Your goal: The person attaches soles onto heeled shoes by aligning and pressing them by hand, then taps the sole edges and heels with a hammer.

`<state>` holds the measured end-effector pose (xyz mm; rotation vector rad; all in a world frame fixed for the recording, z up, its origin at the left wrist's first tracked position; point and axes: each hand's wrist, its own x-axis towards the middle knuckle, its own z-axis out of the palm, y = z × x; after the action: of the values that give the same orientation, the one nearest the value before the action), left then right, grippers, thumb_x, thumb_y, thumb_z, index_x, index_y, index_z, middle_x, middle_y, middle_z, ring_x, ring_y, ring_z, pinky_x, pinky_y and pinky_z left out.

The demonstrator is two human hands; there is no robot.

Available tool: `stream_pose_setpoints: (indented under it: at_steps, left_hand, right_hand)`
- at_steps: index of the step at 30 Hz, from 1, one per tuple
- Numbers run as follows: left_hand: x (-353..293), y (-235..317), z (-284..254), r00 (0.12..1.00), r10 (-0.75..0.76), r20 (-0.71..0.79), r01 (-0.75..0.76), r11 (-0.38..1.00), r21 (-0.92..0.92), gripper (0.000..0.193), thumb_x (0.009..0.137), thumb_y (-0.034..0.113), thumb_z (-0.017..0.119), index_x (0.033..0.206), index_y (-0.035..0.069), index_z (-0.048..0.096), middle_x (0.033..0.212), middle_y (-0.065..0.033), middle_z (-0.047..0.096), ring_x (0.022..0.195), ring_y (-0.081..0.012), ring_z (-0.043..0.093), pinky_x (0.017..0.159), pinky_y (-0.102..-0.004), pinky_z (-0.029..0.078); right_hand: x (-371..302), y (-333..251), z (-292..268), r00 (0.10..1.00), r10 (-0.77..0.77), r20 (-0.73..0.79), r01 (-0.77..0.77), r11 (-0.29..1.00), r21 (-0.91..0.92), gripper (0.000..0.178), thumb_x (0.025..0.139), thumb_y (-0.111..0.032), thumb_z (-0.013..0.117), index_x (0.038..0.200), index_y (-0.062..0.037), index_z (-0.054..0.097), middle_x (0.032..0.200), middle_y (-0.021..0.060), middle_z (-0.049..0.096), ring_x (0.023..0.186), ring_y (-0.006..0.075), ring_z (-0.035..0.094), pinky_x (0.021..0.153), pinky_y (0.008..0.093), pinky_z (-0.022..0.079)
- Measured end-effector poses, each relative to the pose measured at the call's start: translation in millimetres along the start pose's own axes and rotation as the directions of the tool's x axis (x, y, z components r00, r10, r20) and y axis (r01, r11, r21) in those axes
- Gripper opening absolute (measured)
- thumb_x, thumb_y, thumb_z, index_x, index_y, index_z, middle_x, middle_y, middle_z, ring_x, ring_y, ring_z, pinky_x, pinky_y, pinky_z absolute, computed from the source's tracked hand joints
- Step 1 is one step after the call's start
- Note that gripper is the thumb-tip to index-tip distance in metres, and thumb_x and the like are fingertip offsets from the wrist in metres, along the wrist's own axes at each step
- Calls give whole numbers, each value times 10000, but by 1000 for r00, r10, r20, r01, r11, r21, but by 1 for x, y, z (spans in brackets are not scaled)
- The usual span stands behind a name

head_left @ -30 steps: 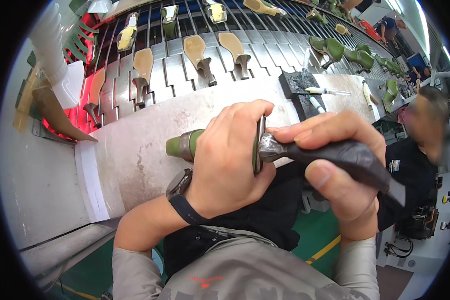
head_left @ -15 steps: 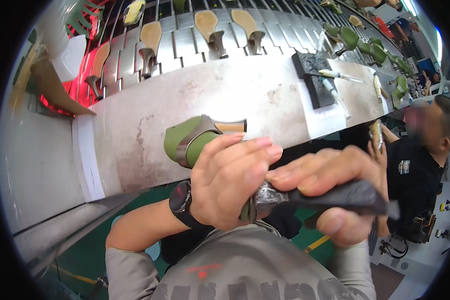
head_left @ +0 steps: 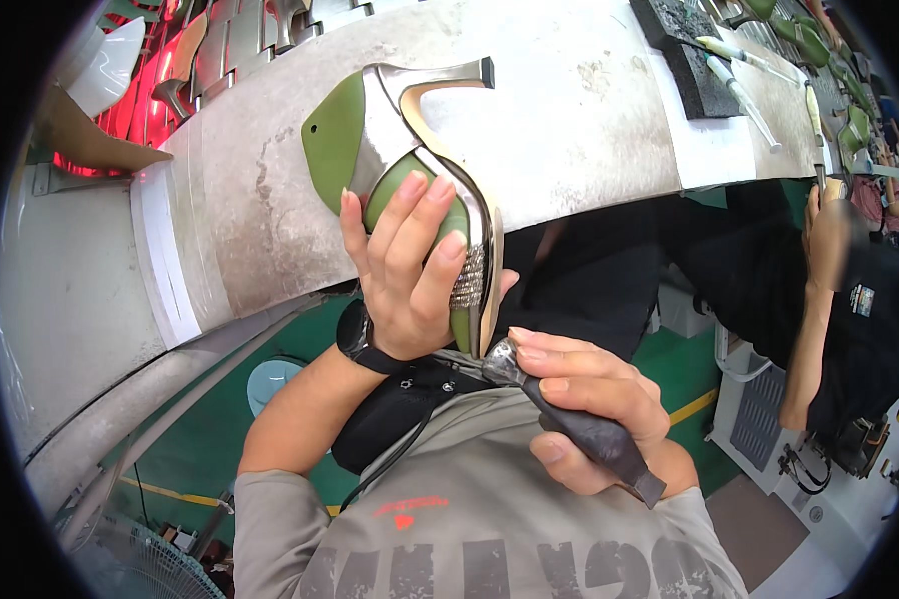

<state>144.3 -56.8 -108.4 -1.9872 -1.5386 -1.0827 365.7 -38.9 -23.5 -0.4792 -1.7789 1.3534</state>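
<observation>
**Green high-heeled shoe held against a hand tool, above the workbench edge**

Grip: left hand is closed around a green high-heeled shoe, fingers wrapped over the rounded green body, thumb hidden behind it. The shoe is held in the air in front of the chest, toe end down, heel pointing up and away over the bench. Right hand is clenched on a dark tool handle, which looks matte and slightly rough and slants down to the right. The tool's shiny metal tip meets the lower edge of the shoe; exact contact point is partly covered by the thumb.

Materials: shoe upper is smooth matte olive green with one small hole near the back. Sole and heel are silver, metallic, the heel slim and squared at its end. A band of small glittering stones runs along the sole edge by the fingertips. A black watch sits on the left wrist.

Surroundings: a worn, stained grey workbench curves behind the shoe. On it, far right, a black pad with pale slim tools lying across it. Upper left, more shoe parts on a rack under red light. Another person in dark clothes works at the right, well apart. A fan sits at lower left on the green floor.
</observation>
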Motion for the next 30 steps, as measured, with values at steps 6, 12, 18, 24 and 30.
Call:
stream_pose_setpoints:
  at_steps: [6, 12, 18, 24, 30]
  left_hand:
    - [-5, 2, 4, 989, -96, -109, 81, 988, -131, 581, 983, 344, 728, 1416, 95, 431, 1434, -222, 596, 1380, -398, 546, 1254, -674, 146]
    - [-5, 2, 6, 992, -94, -89, 86, 993, -85, 377, 997, 231, 691, 1306, 117, 506, 1348, -151, 653, 1305, -336, 600, 1242, -671, 210]
    - [-5, 3, 3, 994, -81, -75, 78, 996, -46, 344, 1024, 201, 632, 1341, 145, 512, 1316, -99, 673, 1243, -279, 626, 1222, -660, 260]
    - [-1, 3, 0, 995, -98, -28, 95, 993, -70, 325, 1036, 192, 593, 1350, 145, 521, 1320, -92, 679, 1249, -271, 628, 1219, -653, 263]
    - [3, 4, 0, 991, -124, -47, 120, 989, -88, 307, 1030, 189, 617, 1322, 148, 531, 1305, -80, 706, 1236, -259, 653, 1223, -635, 267]
  right_hand:
    - [23, 24, -15, 996, 85, 3, -84, 973, 217, 293, 956, -61, 714, 1204, 60, 618, 1261, 298, 688, 1237, 410, 674, 1066, 476, 537]
    - [36, 61, -10, 961, 261, -88, -176, 827, 534, 302, 971, -172, 657, 1175, 44, 609, 1250, 298, 692, 1108, 332, 706, 1004, 475, 565]
    - [56, 48, -30, 954, 291, 72, -289, 830, 478, 312, 894, -88, 734, 1162, 48, 647, 1228, 306, 707, 1188, 377, 700, 1053, 474, 550]
    - [102, 21, -55, 918, 249, 309, -301, 944, 135, 342, 859, -161, 788, 1067, 81, 664, 1136, 320, 725, 1068, 385, 743, 961, 457, 598]
    - [82, 8, -41, 939, 176, 296, -175, 984, -30, 388, 911, -212, 793, 1062, 100, 619, 1115, 349, 711, 1095, 446, 725, 945, 497, 599]
